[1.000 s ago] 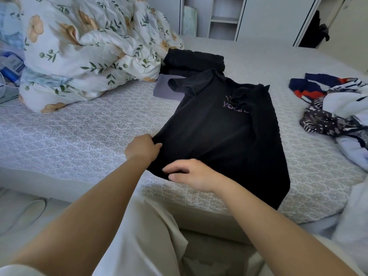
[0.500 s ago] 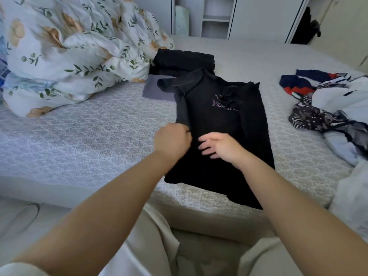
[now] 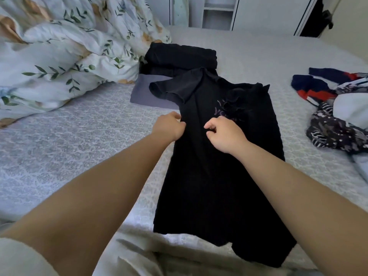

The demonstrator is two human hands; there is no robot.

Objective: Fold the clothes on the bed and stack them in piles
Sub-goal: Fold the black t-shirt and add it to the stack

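Note:
A black t-shirt (image 3: 219, 176) with a purple print lies lengthwise on the bed (image 3: 59, 148), its hem hanging over the near edge. Its left side is folded inward, and one sleeve sticks out at the upper left. My left hand (image 3: 169, 127) grips the shirt's left folded edge at chest height. Just right of it, my right hand (image 3: 223, 136) is on the shirt's middle below the print, its curled fingers pinching the cloth. Beyond the shirt sits a pile of folded black clothes (image 3: 180, 56) on a folded grey piece (image 3: 147, 92).
A bunched floral duvet (image 3: 69, 46) fills the bed's left back. A heap of unfolded clothes (image 3: 338, 112), navy, red, white and patterned, lies at the right edge. White wardrobe doors and shelves (image 3: 217, 14) stand behind the bed.
Both hands moved up the shirt from its hem to chest height, carrying the left side inward. My right hand's fingers went from flat to curled.

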